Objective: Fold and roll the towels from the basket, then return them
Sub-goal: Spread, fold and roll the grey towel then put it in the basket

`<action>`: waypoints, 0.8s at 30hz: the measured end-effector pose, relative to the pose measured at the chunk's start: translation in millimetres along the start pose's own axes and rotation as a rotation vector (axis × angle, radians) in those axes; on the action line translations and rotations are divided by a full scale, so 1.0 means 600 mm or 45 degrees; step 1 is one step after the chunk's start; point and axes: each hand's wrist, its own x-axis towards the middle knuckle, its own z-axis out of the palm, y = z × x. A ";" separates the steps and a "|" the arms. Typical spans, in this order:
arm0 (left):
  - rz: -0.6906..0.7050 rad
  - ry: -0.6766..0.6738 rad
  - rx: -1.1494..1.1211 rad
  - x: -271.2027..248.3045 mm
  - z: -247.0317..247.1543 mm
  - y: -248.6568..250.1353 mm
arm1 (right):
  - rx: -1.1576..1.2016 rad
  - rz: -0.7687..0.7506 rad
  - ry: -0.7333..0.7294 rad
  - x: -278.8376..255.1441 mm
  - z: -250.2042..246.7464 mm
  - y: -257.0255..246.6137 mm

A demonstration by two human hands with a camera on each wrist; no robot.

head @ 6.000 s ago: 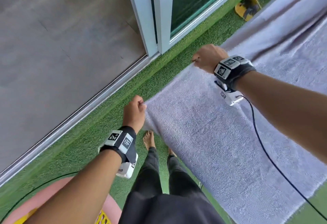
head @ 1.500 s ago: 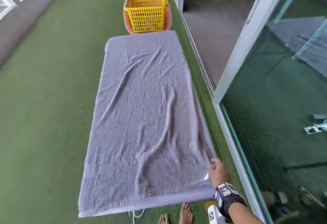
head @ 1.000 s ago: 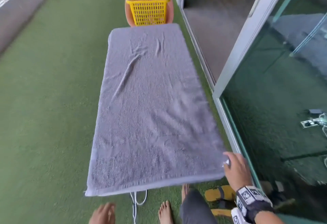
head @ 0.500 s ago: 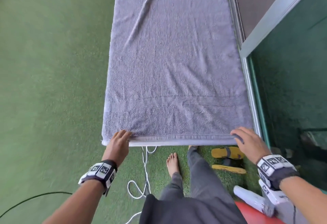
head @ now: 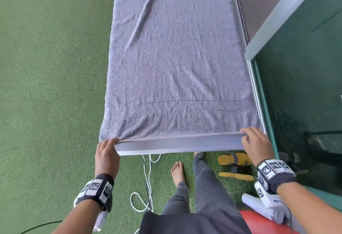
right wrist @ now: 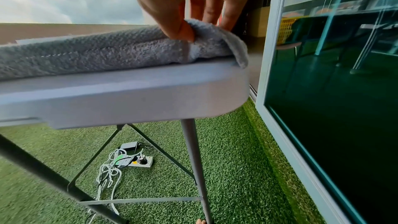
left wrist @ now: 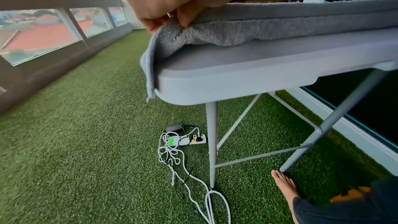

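A large grey towel (head: 174, 58) lies spread along a grey folding table (head: 177, 146) and covers nearly all of its top. My left hand (head: 108, 144) pinches the towel's near left corner (left wrist: 172, 33), lifted slightly off the table edge (left wrist: 237, 74). My right hand (head: 249, 139) pinches the near right corner (right wrist: 211, 40) between thumb and fingers. The towel's near hem is raised a little, baring a strip of tabletop. The basket is out of the head view; only a yellow reflection shows in the glass in the right wrist view.
A glass sliding door (head: 305, 67) runs close along the table's right side. Green turf (head: 51, 85) stretches to the left. White cables and a power strip (left wrist: 189, 140) lie under the table. Yellow sandals (head: 235, 165) and my bare foot (head: 178, 171) are near the table legs.
I have walked from the table's long side to its short end. Both hands now grip the near corners, and the hem has lifted and drawn back from the table edge.
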 end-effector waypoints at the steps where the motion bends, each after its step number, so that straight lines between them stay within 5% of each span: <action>1: -0.001 0.003 -0.015 0.001 -0.002 0.000 | 0.046 0.016 0.009 -0.001 -0.002 0.003; 8: 0.238 -0.090 -0.037 0.003 -0.011 -0.015 | 0.072 -0.055 0.085 -0.024 -0.011 0.024; 24: 0.084 0.042 -0.002 -0.014 -0.021 -0.053 | 0.073 0.067 0.186 -0.037 -0.014 0.044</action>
